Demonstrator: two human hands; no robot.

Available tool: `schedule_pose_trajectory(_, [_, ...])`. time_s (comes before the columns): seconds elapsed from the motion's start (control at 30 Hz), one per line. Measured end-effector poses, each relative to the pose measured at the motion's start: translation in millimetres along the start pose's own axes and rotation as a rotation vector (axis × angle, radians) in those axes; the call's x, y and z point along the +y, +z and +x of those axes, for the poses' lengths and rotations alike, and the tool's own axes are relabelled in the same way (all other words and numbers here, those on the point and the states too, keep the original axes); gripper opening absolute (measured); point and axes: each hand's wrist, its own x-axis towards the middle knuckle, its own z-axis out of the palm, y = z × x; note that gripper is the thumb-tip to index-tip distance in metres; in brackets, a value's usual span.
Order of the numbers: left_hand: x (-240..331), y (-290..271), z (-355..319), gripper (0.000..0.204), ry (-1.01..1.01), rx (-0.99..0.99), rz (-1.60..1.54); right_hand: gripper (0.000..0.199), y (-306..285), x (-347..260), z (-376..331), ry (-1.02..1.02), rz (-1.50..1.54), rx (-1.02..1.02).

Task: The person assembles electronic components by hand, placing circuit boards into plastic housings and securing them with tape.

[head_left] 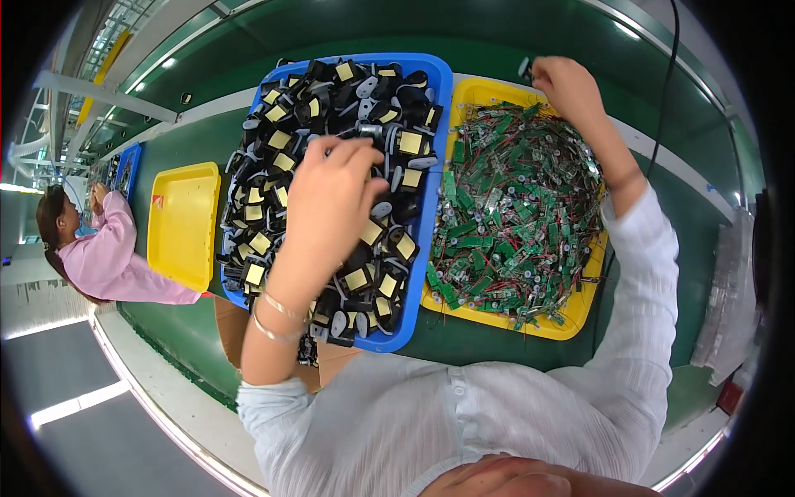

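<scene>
I'm seeing the left hand [331,199] reaching into the blue tray [435,132], fingers pinching a small grey metal part [371,131] on top of the pile of black components with yellow tape [273,199]. The right hand [567,87] is stretching past the far rim of the yellow tray [484,89] full of green circuit boards [513,199], fingers closing on a small dark piece [525,68]. An empty yellow tray [182,224] is sitting left; a co-worker in pink [116,257] is working beyond it.
</scene>
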Motion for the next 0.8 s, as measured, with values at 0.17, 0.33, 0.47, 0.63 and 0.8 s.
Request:
schedule_pose_trajectory(0.17, [-24.5, 28.3, 39.2, 0.010, 0.223, -0.083, 0.070, 0.012, 53.3, 37.2, 28.0, 0.152, -0.097, -0.172])
schedule_pose_trajectory(0.33, [-33.9, 44.7, 44.9, 0.017, 0.345, -0.234, 0.163, 0.029, 48.8, 38.3, 24.7, 0.292, 0.187, -0.196])
schedule_pose_trajectory(0.47, [-31.5, 38.9, 49.8, 0.023, 0.486, -0.089, 0.336, 0.026, -7.9, 26.0, -1.4, 0.124, 0.317, 0.071])
schedule_pose_trajectory(0.63, [-40.3, 40.4, 38.6, 0.021, 0.482, -0.062, 0.424, 0.015, -85.0, -54.4, -58.0, 0.257, 0.399, -0.149])
schedule_pose_trajectory(0.8, [-23.9, 16.9, 37.4, 0.025, 0.357, 0.006, 0.362, 0.017, -92.7, -77.5, -103.0, -0.021, 0.302, -0.125])
